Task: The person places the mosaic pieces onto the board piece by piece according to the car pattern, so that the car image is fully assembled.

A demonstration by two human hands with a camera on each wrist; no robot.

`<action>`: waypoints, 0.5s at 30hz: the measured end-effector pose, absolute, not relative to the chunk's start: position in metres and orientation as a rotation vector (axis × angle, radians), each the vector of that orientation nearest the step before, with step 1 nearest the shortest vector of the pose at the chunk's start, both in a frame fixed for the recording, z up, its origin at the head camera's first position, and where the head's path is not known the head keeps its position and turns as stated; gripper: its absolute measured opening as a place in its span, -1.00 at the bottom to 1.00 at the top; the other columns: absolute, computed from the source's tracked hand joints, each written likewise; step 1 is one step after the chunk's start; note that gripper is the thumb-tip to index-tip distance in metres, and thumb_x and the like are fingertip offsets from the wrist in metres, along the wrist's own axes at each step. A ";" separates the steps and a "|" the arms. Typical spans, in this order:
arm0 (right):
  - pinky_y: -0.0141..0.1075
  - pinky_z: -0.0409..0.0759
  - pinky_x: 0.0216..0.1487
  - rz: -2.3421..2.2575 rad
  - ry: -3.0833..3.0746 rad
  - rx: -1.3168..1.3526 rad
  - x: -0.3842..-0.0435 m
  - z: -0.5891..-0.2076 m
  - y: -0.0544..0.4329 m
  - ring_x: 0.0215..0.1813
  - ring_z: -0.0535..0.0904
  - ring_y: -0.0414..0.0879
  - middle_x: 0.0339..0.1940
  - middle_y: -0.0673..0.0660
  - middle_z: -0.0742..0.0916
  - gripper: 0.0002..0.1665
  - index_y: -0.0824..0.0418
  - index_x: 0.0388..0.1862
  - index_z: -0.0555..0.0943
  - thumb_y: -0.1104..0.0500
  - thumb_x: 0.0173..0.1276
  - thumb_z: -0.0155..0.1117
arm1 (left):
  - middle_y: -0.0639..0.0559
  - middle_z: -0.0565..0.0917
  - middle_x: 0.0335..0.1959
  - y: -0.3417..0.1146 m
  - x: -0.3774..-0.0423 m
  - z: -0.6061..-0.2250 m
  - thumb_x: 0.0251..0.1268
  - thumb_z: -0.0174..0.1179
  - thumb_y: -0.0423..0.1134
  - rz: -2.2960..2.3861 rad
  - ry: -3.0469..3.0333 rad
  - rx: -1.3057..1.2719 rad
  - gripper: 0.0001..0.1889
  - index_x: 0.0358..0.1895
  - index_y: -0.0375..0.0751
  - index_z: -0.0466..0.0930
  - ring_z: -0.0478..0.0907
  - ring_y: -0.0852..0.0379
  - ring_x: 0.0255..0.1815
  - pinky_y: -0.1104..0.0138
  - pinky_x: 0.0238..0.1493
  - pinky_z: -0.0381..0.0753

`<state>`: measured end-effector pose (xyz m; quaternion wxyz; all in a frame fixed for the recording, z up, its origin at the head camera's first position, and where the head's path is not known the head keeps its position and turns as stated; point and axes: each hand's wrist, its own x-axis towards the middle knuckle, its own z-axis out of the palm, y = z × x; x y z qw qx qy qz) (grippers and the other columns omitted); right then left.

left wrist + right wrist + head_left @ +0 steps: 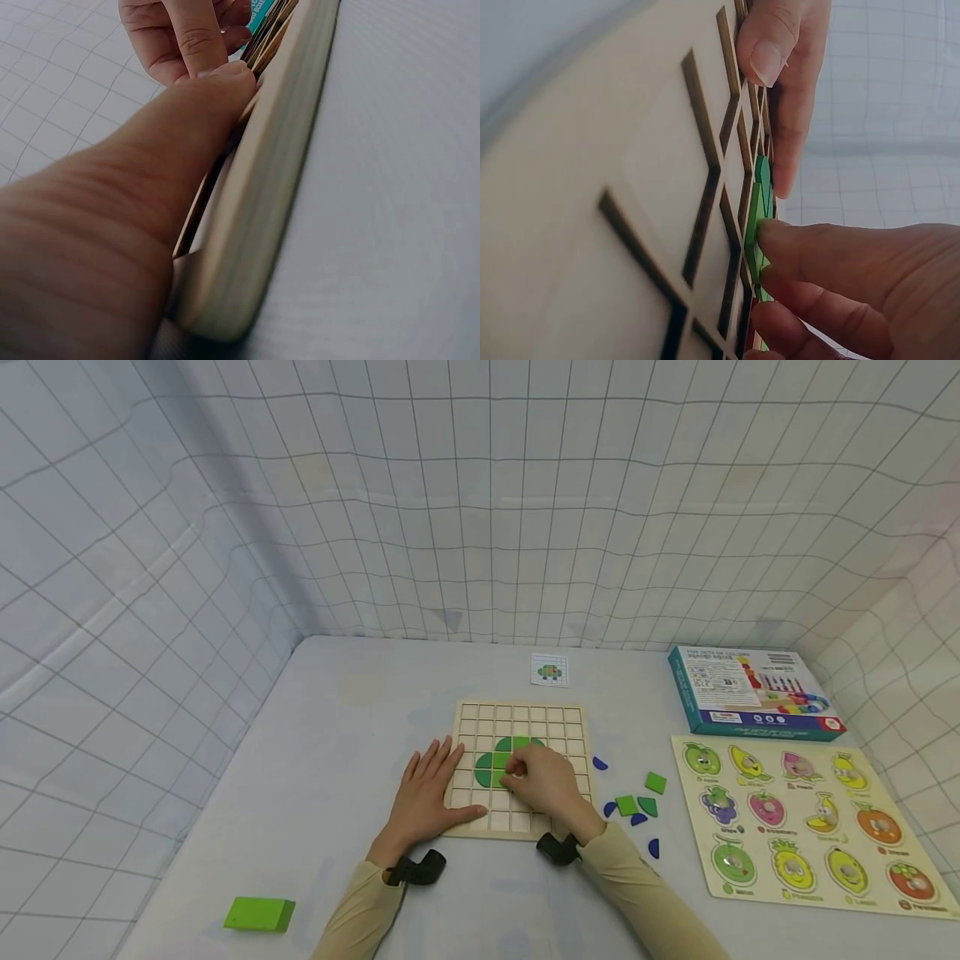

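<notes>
A square wooden grid board [480,727] lies on the table, with dark green rounded tiles [484,770] and light green square tiles [522,742] set in its middle cells. My left hand [426,793] rests spread on the board's left edge, its thumb along the near left corner. Over the middle of the board, my right hand [547,781] has its thumb and fingers curled together at a light green square tile [754,225], pinching it at the grid. That hand covers several cells on the right. A bit of red shows below its fingers in the right wrist view.
Loose blue half-round tiles [654,847], green squares [656,782] and a green quarter-round tile [647,807] lie right of the board. A pattern card [550,670] sits behind it. Farther right are a fruit puzzle board [697,827] and a box [750,689]; a green block [258,914] lies front left.
</notes>
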<state>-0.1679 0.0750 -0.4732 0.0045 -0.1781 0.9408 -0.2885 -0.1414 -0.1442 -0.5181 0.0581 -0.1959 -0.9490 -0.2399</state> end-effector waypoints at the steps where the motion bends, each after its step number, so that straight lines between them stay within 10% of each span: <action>1: -0.34 0.37 -0.50 -0.900 2.945 -0.554 -0.168 -0.473 0.075 -0.50 0.39 -0.22 -0.55 -0.11 0.51 -0.85 0.03 -0.52 0.66 0.08 0.14 0.46 | -0.11 0.05 0.49 -0.144 -0.141 -0.518 0.01 0.20 0.39 -0.725 -2.878 -0.594 0.04 0.49 -0.15 0.09 -0.11 -0.09 0.49 -0.03 0.40 -0.21; 15: -0.31 0.42 -0.44 -0.914 2.824 -0.655 -0.166 -0.467 0.099 -0.46 0.42 -0.24 -0.52 -0.16 0.55 -0.88 0.06 -0.29 0.73 0.07 0.24 0.37 | -0.07 0.02 0.50 -0.145 -0.141 -0.518 0.00 0.22 0.37 -0.712 -2.902 -0.582 0.05 0.50 -0.12 0.07 -0.15 -0.04 0.50 0.01 0.41 -0.26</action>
